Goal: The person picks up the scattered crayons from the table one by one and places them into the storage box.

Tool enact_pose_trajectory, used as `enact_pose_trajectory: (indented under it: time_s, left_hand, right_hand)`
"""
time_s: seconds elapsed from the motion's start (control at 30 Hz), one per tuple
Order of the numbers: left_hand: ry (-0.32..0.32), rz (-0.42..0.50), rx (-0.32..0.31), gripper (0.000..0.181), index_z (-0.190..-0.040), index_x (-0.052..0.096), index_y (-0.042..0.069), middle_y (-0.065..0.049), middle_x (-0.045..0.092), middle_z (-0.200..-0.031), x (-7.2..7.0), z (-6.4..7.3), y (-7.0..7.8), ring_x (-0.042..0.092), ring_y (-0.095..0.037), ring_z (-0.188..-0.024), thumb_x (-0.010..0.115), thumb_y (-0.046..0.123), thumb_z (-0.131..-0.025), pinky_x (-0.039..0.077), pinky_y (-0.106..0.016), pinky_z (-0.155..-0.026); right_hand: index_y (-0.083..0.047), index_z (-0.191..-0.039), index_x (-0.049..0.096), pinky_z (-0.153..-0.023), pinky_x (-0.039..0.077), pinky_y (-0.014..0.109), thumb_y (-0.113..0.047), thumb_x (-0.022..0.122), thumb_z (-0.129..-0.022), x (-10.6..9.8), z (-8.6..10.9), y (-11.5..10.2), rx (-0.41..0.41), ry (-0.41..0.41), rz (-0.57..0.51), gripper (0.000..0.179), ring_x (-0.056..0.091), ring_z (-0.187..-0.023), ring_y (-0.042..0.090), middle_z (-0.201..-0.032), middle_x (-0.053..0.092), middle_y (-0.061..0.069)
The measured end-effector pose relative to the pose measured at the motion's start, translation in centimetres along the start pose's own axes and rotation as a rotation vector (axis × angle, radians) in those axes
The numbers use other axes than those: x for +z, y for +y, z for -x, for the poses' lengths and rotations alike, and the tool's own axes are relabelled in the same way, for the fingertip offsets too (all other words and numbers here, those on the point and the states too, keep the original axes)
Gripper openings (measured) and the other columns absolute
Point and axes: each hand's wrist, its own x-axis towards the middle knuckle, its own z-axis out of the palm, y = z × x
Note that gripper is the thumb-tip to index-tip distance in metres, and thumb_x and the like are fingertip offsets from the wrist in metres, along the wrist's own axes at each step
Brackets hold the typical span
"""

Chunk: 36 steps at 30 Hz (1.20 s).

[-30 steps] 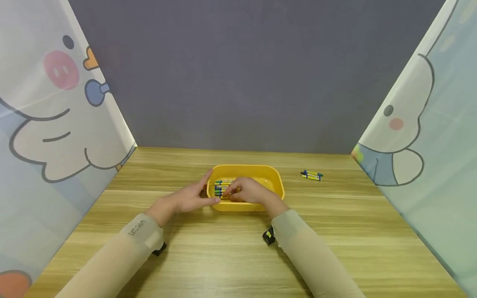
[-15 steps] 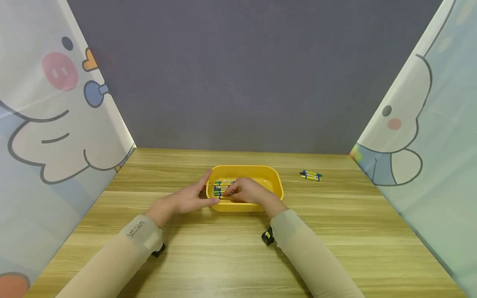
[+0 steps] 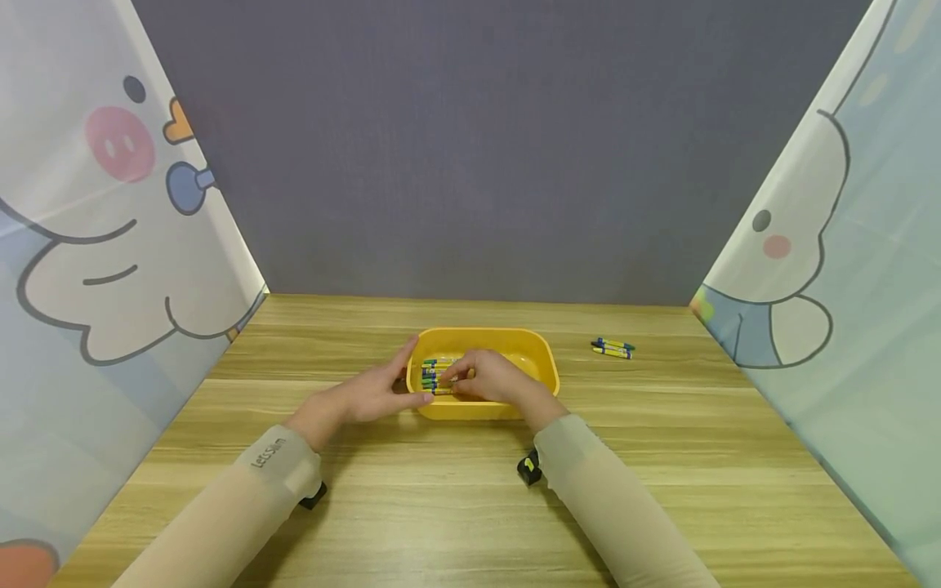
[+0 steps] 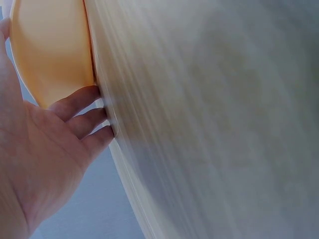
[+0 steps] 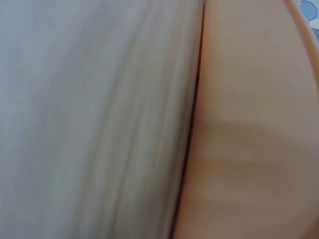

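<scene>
Nothing has visibly shifted since a second ago: the left hand [image 3: 375, 394], fingers straight, presses the yellow tray's [image 3: 540, 353] left wall, while the right hand [image 3: 494, 377] curls inside over the crayons [image 3: 435, 372], though whether it grasps any stays hidden. Mid-table, the tray sits on the wooden table [image 3: 662, 457], three loose crayons [image 3: 613, 348] near its far right edge, cartoon curtains [image 3: 95, 245] flanking; the left sleeve [image 3: 268, 453] reads "LetsSlim".

One word reads — "LetsSlim", printed on the left sleeve [image 3: 266, 452] near the wrist — nothing else legible

Yellow tub [image 3: 540, 355], blue-and-yellow crayons [image 3: 438, 372], pale wood-grain table [image 3: 441, 506], beige sleeves [image 3: 243, 498].
</scene>
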Motion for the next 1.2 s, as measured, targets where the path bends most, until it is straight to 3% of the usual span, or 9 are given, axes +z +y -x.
enact_pose_trajectory:
  time_s: [0.2, 0.4, 0.57, 0.8, 0.9, 1.07, 1.2]
  left_hand:
    - [0.007, -0.025, -0.007, 0.119, -0.178, -0.007, 0.024, -0.015, 0.058, -0.162, 0.0, 0.1, 0.2, 0.059, -0.035, -0.146, 0.066, 0.074, -0.099, 0.042, -0.06, -0.126]
    - [0.007, -0.022, -0.014, 0.119, -0.178, -0.007, 0.024, -0.017, 0.057, -0.163, 0.0, 0.1, 0.3, 0.059, -0.036, -0.145, 0.067, 0.073, -0.098, 0.041, -0.061, -0.127]
    - [0.006, -0.024, -0.012, 0.12, -0.178, -0.008, 0.026, -0.015, 0.059, -0.161, 0.0, 0.1, 0.1, 0.06, -0.035, -0.144, 0.067, 0.073, -0.098, 0.04, -0.06, -0.127]
    - [-0.015, 0.021, -0.015, 0.121, -0.178, -0.011, 0.027, -0.013, 0.059, -0.161, 0.1, 0.1, 0.0, 0.059, -0.03, -0.146, 0.069, 0.072, -0.098, 0.038, -0.058, -0.129]
    - [-0.025, 0.033, -0.018, 0.121, -0.177, -0.012, 0.027, -0.013, 0.057, -0.162, 0.1, 0.1, 0.1, 0.057, -0.03, -0.147, 0.069, 0.072, -0.098, 0.037, -0.057, -0.13]
    - [-0.022, 0.018, -0.025, 0.121, -0.177, -0.011, 0.028, -0.014, 0.057, -0.163, 0.0, 0.1, 0.1, 0.057, -0.031, -0.148, 0.068, 0.073, -0.098, 0.038, -0.058, -0.13]
    - [-0.009, -0.003, -0.028, 0.12, -0.178, -0.01, 0.027, -0.014, 0.06, -0.159, 0.1, 0.0, 0.1, 0.06, -0.031, -0.144, 0.068, 0.073, -0.098, 0.04, -0.057, -0.128]
  right_hand:
    - [-0.017, -0.129, 0.083, -0.081, 0.05, 0.032, -0.015, 0.071, -0.106, -1.3, 0.6, -0.4, 0.011, 0.048, -0.036, 0.025, 0.056, -0.086, 0.015, -0.118, 0.076, 0.0]
    - [-0.012, -0.132, 0.08, -0.069, 0.047, 0.029, -0.016, 0.068, -0.109, -4.8, 2.4, 0.7, -0.018, 0.146, -0.049, 0.027, 0.051, -0.075, 0.014, -0.113, 0.074, 0.005]
    - [-0.009, -0.134, 0.079, -0.065, 0.043, 0.029, -0.017, 0.066, -0.111, -8.2, 4.8, 4.1, 0.046, 0.223, -0.042, 0.028, 0.048, -0.072, 0.018, -0.12, 0.074, 0.012]
    - [-0.003, -0.138, 0.075, -0.072, 0.052, 0.031, -0.012, 0.066, -0.11, -11.7, 8.5, 11.7, 0.147, 0.276, -0.025, 0.03, 0.062, -0.095, 0.024, -0.135, 0.07, 0.024]
    - [0.001, -0.14, 0.072, -0.08, 0.056, 0.036, -0.008, 0.064, -0.11, -12.8, 10.3, 14.7, 0.186, 0.284, -0.018, 0.033, 0.066, -0.106, 0.033, -0.138, 0.067, 0.029]
    - [0.001, -0.14, 0.072, -0.096, 0.058, 0.054, -0.008, 0.065, -0.108, -14.1, 12.8, 17.3, 0.233, 0.294, 0.042, 0.034, 0.064, -0.126, 0.049, -0.142, 0.066, 0.032]
    - [0.001, -0.139, 0.073, -0.089, 0.061, 0.047, -0.008, 0.069, -0.106, -14.7, 13.7, 18.5, 0.259, 0.282, 0.066, 0.035, 0.065, -0.121, 0.047, -0.138, 0.068, 0.033]
